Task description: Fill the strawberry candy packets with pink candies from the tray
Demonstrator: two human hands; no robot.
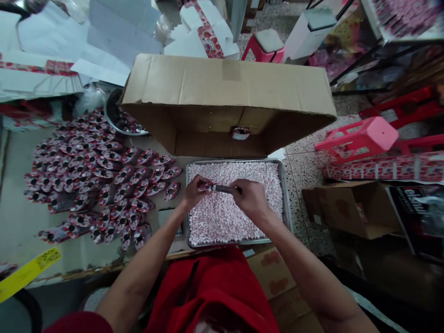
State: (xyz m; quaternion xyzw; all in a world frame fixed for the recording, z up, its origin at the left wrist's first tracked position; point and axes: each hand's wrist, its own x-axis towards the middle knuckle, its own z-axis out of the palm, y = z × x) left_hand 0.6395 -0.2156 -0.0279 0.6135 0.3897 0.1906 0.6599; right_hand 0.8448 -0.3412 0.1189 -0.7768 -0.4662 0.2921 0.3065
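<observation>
Over a metal tray (287, 203) filled with small pale pink-and-white pellets (225, 217), both hands meet at about the same height. My left hand (195, 190) is closed on a small red-printed packet (207, 187). My right hand (250, 196) is wrapped round the end of a dark, rod-like piece (224, 188), whose other end reaches the packet. Whether it goes into the packet or only touches it, I cannot tell. To the left, a wide spread of similar red-printed packets (114, 178) with dark round openings or caps covers the table.
Behind the tray, a cardboard box (229, 83) lies on its side with one packet (240, 133) inside. A metal bowl (110, 111) stands left of it. Flat white cartons (38, 78) lie at the back left, and pink stools (367, 136) stand at the right.
</observation>
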